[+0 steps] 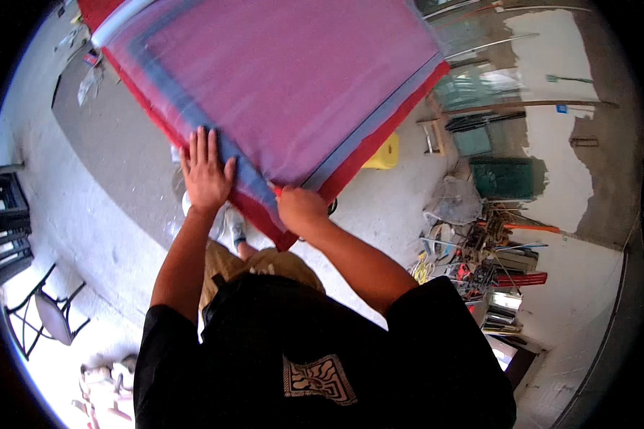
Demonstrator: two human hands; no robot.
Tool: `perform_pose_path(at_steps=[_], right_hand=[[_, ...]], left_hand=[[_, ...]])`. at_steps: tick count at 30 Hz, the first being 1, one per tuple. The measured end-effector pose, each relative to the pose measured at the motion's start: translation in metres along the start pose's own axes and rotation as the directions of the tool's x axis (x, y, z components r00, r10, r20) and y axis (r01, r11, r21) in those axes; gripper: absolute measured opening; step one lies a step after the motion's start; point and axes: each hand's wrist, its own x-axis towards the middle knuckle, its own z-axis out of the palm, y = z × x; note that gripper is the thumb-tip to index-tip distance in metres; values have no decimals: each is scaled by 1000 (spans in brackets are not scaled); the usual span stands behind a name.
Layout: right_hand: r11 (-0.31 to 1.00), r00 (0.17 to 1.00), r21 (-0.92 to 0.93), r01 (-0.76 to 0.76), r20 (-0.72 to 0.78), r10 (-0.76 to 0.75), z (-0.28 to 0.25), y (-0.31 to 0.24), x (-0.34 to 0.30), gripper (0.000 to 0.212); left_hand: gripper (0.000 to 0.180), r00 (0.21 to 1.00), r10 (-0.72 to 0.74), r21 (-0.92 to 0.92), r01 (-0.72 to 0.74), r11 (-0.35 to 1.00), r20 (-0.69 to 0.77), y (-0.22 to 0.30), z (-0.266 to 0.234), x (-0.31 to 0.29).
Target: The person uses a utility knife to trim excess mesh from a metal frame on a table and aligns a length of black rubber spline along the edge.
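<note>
**Screen frame under both hands, near corner**

The frame (279,79) is a large flat rectangle with a red border, a grey-blue band inside it and a stretched purple-pink mesh filling the middle. It sits tilted in the view, one corner pointing back at me, and takes up most of the upper picture. What carries it I cannot tell; the concrete floor (107,143) shows below and beside it.

My left hand (206,170) lies flat, palm down, fingers spread and pointing away from me, pressed on the frame's left border near the corner. It is open and grasps nothing. The forearm runs straight up from my body.

My right hand (300,207) is curled, knuckles up, at the frame's right border just beside that same corner. Its fingers are folded under and hidden, so I cannot tell whether the grip is closed on the edge or on some small thing; a bit of red shows at the thumb side.

The corner lies between my two hands, above my knees. A yellow block (383,154) sits on the floor under the right edge. Clutter (479,257) is piled by the wall, well to my right.
</note>
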Motion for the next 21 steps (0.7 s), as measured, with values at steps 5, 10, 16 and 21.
perform_pose_path(at_steps=[5,10,16,21], right_hand=[[999,998,36,26,-61,-23,0,-13,19,35],[999,1000,36,-2,-11,3,-8,-14,8,36],[999,997,6,32,-66,-31,-5,-23,32,37],[997,996,-59,53,-71,-57,2,-15,17,35]], left_hand=[[81,999,8,-7,-8,1000,48,-2,3,-10],[82,999,-2,6,2,1000,32,-5,9,-12],[82,1000,2,-14,-2,1000,24,0,15,-10],[83,1000,-31,-15,31,999,0,-9,13,-14]])
